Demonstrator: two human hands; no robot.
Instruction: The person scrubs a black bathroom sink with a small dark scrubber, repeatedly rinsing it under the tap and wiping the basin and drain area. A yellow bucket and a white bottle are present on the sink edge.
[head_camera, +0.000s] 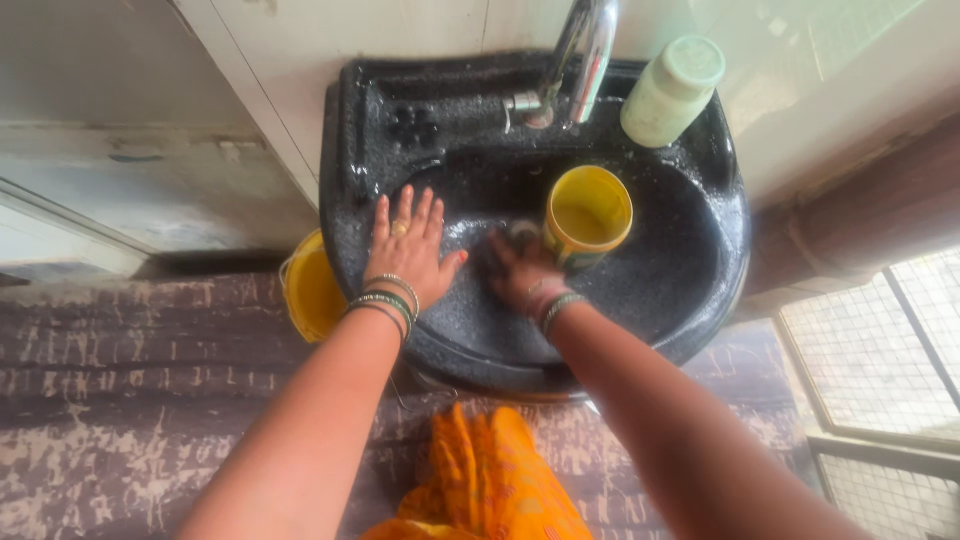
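Now right hand (520, 275) touching yellow mug (588, 215), basin (690, 270).

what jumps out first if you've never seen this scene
A yellow mug stands in the middle of a wet black speckled sink, just below the chrome tap. The right hand is down in the basin against the mug, while the left hand lies flat on the sink's left rim. A pale green bottle stands at the back right.

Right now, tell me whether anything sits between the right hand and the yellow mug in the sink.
Nothing visible does. The right hand lies in the black sink right against the yellow mug, touching its lower side. The left hand rests flat on the sink's left rim, apart from the mug.
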